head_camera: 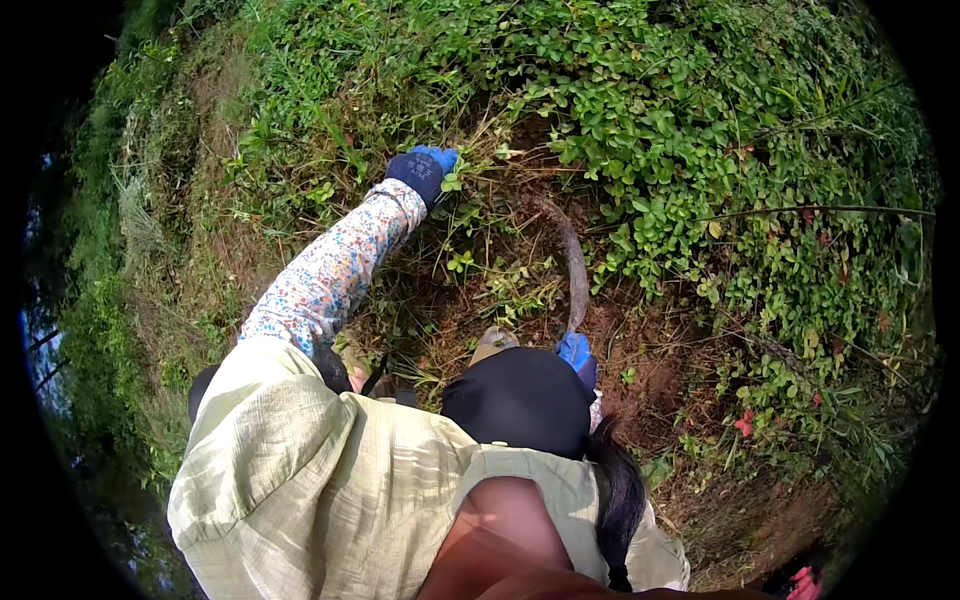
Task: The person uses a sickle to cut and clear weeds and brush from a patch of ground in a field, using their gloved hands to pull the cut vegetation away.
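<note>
My left hand (422, 174), in a blue coated work glove that bears writing, reaches out to the low weeds. Its fingers are curled around some plant stems (463, 166), partly hidden by the glove. Close to my knee, my right hand (577, 358), also blue-gloved, grips a sickle; the handle is hidden. The curved, dull grey-brown sickle blade (576, 277) extends away from the hand and bends left. Its tip lies among dry stems and soil, where its end is hard to make out.
Dense leafy ground cover (652, 142) spreads ahead and to the right. Bare reddish soil (645, 382) with cut stems lies beside my right hand. A shoe toe (495, 341) shows beyond my dark-clothed knee (517, 401). A thin woody stem (817, 208) crosses the right side.
</note>
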A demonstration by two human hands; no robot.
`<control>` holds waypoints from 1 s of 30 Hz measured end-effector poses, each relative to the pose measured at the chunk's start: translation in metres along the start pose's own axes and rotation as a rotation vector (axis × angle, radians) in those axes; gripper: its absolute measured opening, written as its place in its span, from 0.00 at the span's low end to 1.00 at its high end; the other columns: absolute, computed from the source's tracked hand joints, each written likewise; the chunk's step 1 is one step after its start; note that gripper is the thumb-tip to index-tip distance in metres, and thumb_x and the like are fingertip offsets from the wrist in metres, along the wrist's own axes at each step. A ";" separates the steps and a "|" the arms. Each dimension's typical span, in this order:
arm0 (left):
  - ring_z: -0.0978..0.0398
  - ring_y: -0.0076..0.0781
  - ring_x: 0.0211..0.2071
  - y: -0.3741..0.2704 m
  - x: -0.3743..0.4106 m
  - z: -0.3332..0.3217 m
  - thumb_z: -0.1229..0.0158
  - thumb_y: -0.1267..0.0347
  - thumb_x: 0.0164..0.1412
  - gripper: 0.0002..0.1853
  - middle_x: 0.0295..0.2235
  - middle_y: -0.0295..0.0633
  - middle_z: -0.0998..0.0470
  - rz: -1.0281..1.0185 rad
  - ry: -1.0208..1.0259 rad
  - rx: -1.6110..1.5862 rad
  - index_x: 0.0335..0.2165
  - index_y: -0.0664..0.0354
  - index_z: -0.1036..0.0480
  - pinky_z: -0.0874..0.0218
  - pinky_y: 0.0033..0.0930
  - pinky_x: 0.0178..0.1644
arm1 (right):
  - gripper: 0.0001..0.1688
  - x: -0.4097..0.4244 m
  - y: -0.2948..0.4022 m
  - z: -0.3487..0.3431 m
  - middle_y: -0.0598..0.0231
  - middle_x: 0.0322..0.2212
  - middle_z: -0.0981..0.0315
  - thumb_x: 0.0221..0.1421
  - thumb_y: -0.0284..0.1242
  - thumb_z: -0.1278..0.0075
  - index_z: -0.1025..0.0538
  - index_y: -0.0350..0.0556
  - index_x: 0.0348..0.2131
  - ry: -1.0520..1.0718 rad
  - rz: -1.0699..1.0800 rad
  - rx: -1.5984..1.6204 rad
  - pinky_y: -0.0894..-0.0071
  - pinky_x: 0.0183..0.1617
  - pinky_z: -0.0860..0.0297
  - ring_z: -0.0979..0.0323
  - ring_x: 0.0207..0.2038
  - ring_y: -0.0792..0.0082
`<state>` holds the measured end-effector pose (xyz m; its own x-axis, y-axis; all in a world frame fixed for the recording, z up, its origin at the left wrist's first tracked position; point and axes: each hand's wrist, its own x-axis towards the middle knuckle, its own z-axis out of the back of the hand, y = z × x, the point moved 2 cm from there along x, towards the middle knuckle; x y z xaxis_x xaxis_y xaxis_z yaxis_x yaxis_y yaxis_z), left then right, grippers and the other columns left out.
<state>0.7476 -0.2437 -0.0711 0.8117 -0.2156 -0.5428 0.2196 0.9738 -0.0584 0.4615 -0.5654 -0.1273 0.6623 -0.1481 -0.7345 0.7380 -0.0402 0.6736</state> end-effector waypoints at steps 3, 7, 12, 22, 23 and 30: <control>0.28 0.46 0.46 0.015 -0.026 -0.006 0.47 0.71 0.54 0.17 0.41 0.47 0.26 0.080 0.088 -0.018 0.44 0.56 0.33 0.35 0.49 0.45 | 0.07 0.050 0.048 -0.008 0.71 0.23 0.31 0.58 0.28 0.56 0.28 0.44 0.33 -0.032 0.185 0.033 0.77 0.25 0.38 0.34 0.23 0.76; 0.30 0.44 0.47 0.042 -0.099 -0.011 0.44 0.69 0.52 0.21 0.44 0.46 0.28 0.128 0.181 0.093 0.47 0.55 0.35 0.35 0.47 0.47 | 0.10 0.097 0.108 -0.031 0.64 0.26 0.28 0.58 0.29 0.56 0.28 0.40 0.35 0.074 0.295 -0.015 0.74 0.32 0.36 0.32 0.26 0.72; 0.32 0.44 0.49 0.096 -0.169 -0.036 0.39 0.69 0.45 0.29 0.46 0.46 0.31 0.289 0.191 0.107 0.48 0.57 0.36 0.36 0.45 0.48 | 0.14 0.091 0.118 -0.039 0.65 0.27 0.28 0.62 0.31 0.61 0.29 0.39 0.37 0.111 0.433 -0.281 0.77 0.30 0.38 0.35 0.25 0.77; 0.37 0.53 0.52 0.118 -0.209 -0.002 0.41 0.68 0.46 0.33 0.51 0.53 0.36 -0.009 -0.162 -0.310 0.52 0.61 0.39 0.44 0.43 0.57 | 0.13 0.106 0.120 -0.040 0.71 0.31 0.29 0.62 0.33 0.58 0.29 0.42 0.38 -0.031 0.514 -0.041 0.78 0.27 0.38 0.35 0.28 0.80; 0.37 0.52 0.52 0.110 -0.205 0.017 0.41 0.68 0.47 0.32 0.50 0.52 0.35 -0.047 -0.276 -0.322 0.52 0.60 0.38 0.44 0.43 0.56 | 0.14 0.111 0.129 -0.044 0.62 0.29 0.26 0.61 0.35 0.58 0.29 0.41 0.37 -0.026 0.409 -0.040 0.69 0.30 0.34 0.29 0.29 0.66; 0.41 0.51 0.55 0.009 -0.158 0.101 0.38 0.64 0.48 0.33 0.53 0.47 0.37 -0.073 -0.705 0.175 0.53 0.54 0.39 0.46 0.50 0.56 | 0.20 0.111 0.170 -0.048 0.45 0.30 0.26 0.59 0.41 0.57 0.28 0.43 0.39 -0.162 0.394 -0.881 0.50 0.37 0.31 0.27 0.35 0.44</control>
<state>0.6763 -0.2081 0.0987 0.9345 -0.3316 0.1296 0.3216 0.9423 0.0926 0.6666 -0.5410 -0.0984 0.9048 -0.1293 -0.4057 0.3438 0.7839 0.5170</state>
